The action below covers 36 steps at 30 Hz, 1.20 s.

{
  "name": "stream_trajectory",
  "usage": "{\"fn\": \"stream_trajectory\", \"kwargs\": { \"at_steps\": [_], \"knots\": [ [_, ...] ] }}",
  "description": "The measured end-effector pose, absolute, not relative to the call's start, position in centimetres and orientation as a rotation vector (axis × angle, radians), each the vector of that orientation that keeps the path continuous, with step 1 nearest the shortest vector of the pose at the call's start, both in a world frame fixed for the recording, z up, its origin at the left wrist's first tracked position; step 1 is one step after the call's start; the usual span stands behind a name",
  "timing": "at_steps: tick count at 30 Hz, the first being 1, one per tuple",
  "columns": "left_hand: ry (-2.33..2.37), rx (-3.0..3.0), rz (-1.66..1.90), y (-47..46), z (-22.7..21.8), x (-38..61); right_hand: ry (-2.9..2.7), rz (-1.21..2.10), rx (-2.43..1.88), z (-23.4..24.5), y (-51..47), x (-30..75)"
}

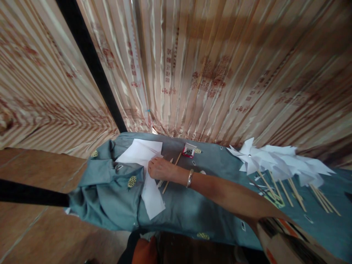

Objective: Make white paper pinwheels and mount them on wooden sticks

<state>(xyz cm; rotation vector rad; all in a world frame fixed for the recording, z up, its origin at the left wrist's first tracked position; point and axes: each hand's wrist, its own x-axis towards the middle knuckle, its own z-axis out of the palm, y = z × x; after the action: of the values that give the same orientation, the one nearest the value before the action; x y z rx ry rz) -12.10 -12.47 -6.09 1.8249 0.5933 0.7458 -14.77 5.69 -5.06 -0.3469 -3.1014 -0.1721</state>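
the biggest thing is the wrinkly tan curtain (198,73), all folds and stripes, with red-brown pictures on it. two straight black poles (92,62) are at the left. the desk (187,212) wears a soft gray-green cloth with yellow fruit shapes, bunched up at its left end. on the right side lies a pile of pointy white paper pinwheels (275,157); they overlap, so i cannot count them. their thin wooden handles (286,192) poke out toward the near side.

at least two smooth, flat white papers (152,200) lie near the left end. the right hand (161,169) is on them with bent fingers, but i cannot tell if it is pinching one. at least two thin sticks (178,158) lie just beside it. one little red box (188,156) sits open, with tiny dark bits (189,151) inside. one shiny bracelet (189,178) goes around the wrist.
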Motion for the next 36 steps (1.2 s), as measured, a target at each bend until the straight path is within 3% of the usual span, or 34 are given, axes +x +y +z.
{"fn": "stream_trajectory", "kwargs": {
  "at_steps": [12, 25, 36],
  "knots": [
    [0.727, 1.768, 0.876, -11.7, -9.5, -15.2, -3.085, -0.195, -0.28, -4.9, 5.5, -13.9],
    [0.765, 1.789, 0.891, -12.1, -9.7, -14.9, -3.106, -0.247, -0.359, -4.2, 6.0, -13.7],
    [0.619, 1.908, 0.795, -12.1, -8.6, -13.6, -3.175, -0.304, -0.162, -2.4, 7.6, -10.7]
  ]
}}
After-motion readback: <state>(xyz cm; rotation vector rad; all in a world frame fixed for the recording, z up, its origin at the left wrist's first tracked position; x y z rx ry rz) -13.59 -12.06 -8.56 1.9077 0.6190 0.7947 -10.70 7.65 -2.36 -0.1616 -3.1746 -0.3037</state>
